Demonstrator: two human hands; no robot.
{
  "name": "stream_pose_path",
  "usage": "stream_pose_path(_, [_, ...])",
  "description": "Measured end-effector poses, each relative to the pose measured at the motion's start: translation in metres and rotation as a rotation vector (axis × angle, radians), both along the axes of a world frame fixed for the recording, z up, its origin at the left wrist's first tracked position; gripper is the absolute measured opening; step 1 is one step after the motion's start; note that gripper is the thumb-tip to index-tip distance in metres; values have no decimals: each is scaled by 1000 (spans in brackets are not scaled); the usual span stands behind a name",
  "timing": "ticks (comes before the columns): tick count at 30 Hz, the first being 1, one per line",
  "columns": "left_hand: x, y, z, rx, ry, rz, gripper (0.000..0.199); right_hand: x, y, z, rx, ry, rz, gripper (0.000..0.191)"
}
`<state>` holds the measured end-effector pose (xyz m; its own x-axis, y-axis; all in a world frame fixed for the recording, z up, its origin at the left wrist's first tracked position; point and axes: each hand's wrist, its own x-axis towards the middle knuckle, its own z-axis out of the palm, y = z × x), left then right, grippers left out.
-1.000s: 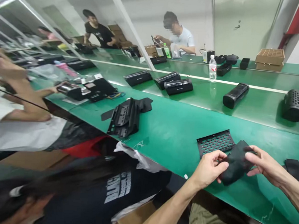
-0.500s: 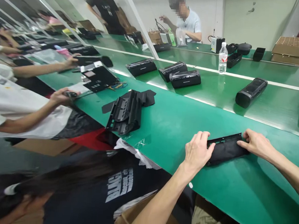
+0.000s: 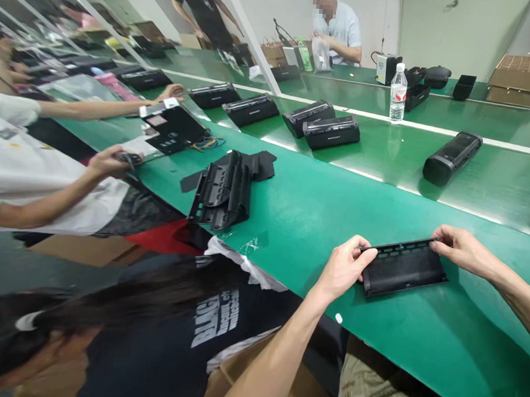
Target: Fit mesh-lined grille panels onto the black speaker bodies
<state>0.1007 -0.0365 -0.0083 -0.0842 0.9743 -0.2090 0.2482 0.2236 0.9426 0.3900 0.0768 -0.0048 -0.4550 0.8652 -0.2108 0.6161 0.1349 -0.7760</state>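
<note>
A black plastic housing panel [image 3: 406, 270], slotted along its upper edge, is tilted over the green tabletop [image 3: 299, 224] with its hollow inner side facing me. My left hand [image 3: 344, 266] pinches its left end, thumb on the upper corner and fingers behind. At the right end my right hand [image 3: 462, 249] grips the upper corner between thumb and fingers. Both hands are closed on the panel. Its lower edge appears to rest on the table. Farther left lies a stack of similar black panels [image 3: 223, 190], with dark flat sheets [image 3: 262, 164] beside it.
Beyond the table runs a green belt [image 3: 375, 163] carrying several black speaker-like units [image 3: 332, 134] and a water bottle [image 3: 397, 94]. To the left, a co-worker's hand [image 3: 110, 162] holds a dark tool near a black box [image 3: 175, 127]. Another person in a dark shirt [image 3: 168, 312] bends close by at lower left.
The panel has tipped so its slots and hollow inside now show, and the dark sheet-like surface over it no longer does. Another unit has appeared on the belt; the co-worker's far hand has moved right.
</note>
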Motion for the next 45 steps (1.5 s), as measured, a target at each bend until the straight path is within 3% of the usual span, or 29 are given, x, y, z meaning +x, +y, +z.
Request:
stream_pose_path(4, [12, -17, 5, -77, -417, 54, 55, 7, -24, 10, -139, 143, -62, 34])
stream_pose_path(8, [24, -35, 7, -52, -553, 67, 59, 15, -50, 17, -219, 243, -112, 43])
stream_pose_path(19, [43, -66, 9, -128, -639, 104, 61, 37, -97, 10, -348, 476, -270, 49])
stream_pose_path(27, [55, -77, 6, -156, -717, 133, 64, 46, -108, 10, -397, 534, -332, 65])
stream_pose_path(45, [55, -87, -8, -120, -774, 91, 50, 53, -114, 3, -411, 525, -367, 64])
